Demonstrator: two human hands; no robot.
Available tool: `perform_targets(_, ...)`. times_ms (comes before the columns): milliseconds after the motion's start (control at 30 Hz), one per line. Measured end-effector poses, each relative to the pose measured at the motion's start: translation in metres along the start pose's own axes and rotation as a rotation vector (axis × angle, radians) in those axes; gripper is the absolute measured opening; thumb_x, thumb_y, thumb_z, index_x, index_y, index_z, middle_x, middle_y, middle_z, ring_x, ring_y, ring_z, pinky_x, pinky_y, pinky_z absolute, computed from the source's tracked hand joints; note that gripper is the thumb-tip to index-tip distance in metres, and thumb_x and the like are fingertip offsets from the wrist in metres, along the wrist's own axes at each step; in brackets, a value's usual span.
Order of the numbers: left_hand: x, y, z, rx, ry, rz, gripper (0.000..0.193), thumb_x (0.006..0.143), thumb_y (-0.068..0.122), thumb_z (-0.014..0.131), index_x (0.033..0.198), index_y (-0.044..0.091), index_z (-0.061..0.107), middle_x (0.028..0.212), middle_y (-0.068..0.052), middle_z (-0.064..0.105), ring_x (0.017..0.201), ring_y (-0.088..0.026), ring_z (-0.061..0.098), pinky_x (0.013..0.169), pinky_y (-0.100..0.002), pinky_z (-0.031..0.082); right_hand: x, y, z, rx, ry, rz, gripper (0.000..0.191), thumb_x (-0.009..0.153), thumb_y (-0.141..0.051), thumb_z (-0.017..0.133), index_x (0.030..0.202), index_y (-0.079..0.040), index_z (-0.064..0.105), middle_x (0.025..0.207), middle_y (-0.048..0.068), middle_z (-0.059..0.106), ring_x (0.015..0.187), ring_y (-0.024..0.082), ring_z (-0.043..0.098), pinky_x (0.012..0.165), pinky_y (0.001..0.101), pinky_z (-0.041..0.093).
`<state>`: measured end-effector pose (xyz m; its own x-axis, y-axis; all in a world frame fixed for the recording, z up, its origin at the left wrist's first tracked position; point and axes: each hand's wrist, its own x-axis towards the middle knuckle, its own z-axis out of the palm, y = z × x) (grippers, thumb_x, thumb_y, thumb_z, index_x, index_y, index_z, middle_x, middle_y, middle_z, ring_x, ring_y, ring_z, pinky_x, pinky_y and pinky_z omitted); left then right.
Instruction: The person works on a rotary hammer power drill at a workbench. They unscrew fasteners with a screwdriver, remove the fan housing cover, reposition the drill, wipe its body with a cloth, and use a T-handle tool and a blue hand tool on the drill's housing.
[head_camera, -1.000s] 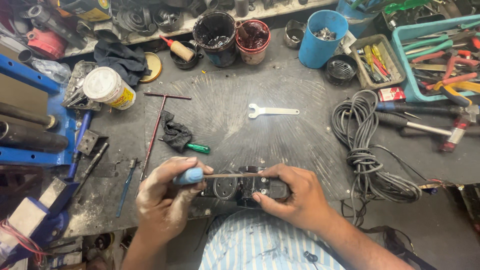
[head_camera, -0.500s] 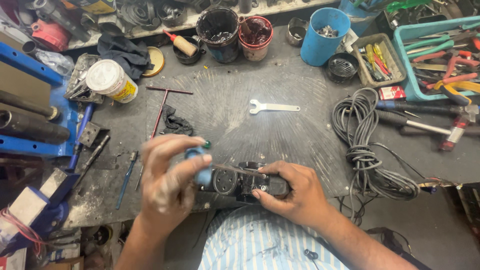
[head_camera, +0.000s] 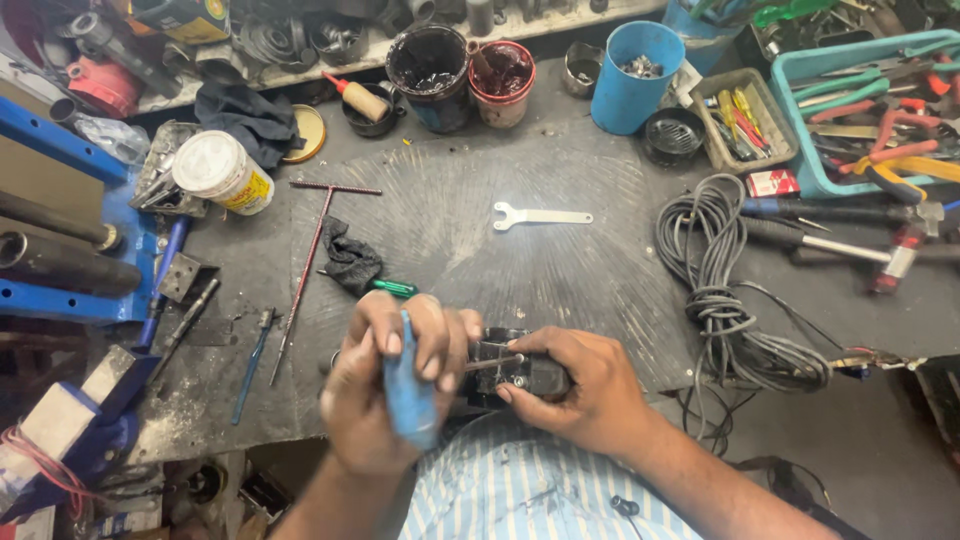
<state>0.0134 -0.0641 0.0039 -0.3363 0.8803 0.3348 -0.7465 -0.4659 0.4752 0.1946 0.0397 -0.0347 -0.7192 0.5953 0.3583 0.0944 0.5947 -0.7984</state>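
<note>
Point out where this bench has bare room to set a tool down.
The widest bare patch is the dark mat between the flat wrench, the cable coil and the right hand. A smaller patch lies between the T-handle rod and wrench. The back row of cups and the right tool trays are crowded.

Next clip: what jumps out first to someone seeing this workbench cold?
At the bench's near edge, the left hand grips a blue-handled screwdriver whose shaft reaches a small black part steadied by the right hand. A flat silver spanner lies alone mid-bench, a coiled grey cable sprawls to the right, and a blue cup stands at the back.
</note>
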Motion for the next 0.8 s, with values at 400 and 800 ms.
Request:
perform_targets(400,0.05,0.095,0.046,2.258,-1.132,0.288,0.038,0.09,0.028,0.073,0.125,0.02,0.059,0.146,-0.004,0.056,0.139,-0.03,0.052,0.116,-0.057,0.036,-0.001,0.001,-0.003,0.006,-0.034,0.041,0.039,0.076,-0.027,0.086,0.104,-0.005,0.072,0.085,0.008,0.077,0.071,0.02,0.078,0.06,0.031,0.061)
perform_targets(800,0.077,0.096,0.054,2.35,-1.404,-0.267,0.074,0.083,0.034,0.078,0.15,0.04,0.047,0.177,0.0,0.027,0.156,-0.026,0.028,0.126,-0.042,0.027,0.002,0.007,-0.008,-0.013,0.006,-0.035,0.038,0.077,-0.029,0.085,0.104,-0.005,0.072,0.091,0.01,0.077,0.078,0.023,0.078,0.066,0.0335,0.061)
